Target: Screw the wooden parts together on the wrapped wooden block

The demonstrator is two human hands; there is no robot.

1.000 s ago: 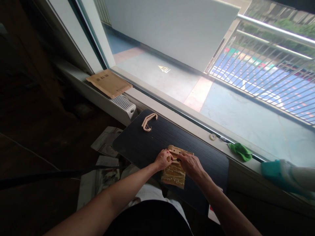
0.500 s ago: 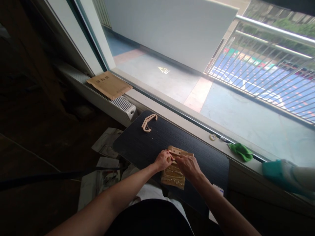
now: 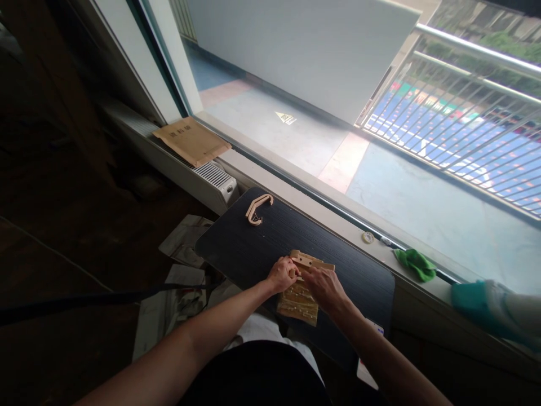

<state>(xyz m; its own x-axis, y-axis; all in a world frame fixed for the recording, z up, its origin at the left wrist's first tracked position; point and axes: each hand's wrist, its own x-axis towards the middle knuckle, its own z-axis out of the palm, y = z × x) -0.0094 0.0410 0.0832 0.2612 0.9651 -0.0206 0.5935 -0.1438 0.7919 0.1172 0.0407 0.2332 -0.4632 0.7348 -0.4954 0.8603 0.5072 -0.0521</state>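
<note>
A light wooden strip with dark holes (image 3: pixel 302 261) lies on the black table, at the top of a gold, wrinkled piece of fabric with small pale beads (image 3: pixel 298 304). My left hand (image 3: pixel 283 274) is closed at the strip's left end, its fingers round a light wooden piece. My right hand (image 3: pixel 323 286) is closed beside it, fingertips pressed down at the lower edge of the wood; whatever sits between them is hidden. Farther up the table lies a pair of curved wooden pieces (image 3: pixel 252 210) with thin dark bits, perhaps screws, near one end.
The black table (image 3: pixel 228 237) stands against a window sill. On the sill are a roll of tape (image 3: pixel 367 237), a green cloth (image 3: pixel 416 265) and a teal object (image 3: pixel 469 301). A brown envelope (image 3: pixel 192 141) rests on the radiator (image 3: pixel 215 176). A phone (image 3: pixel 367 372) lies near my right forearm.
Both hands stay in nearly the same place on the wooden strip and fabric. The whole view has shifted slightly; nothing is plainly taken up or let go.
</note>
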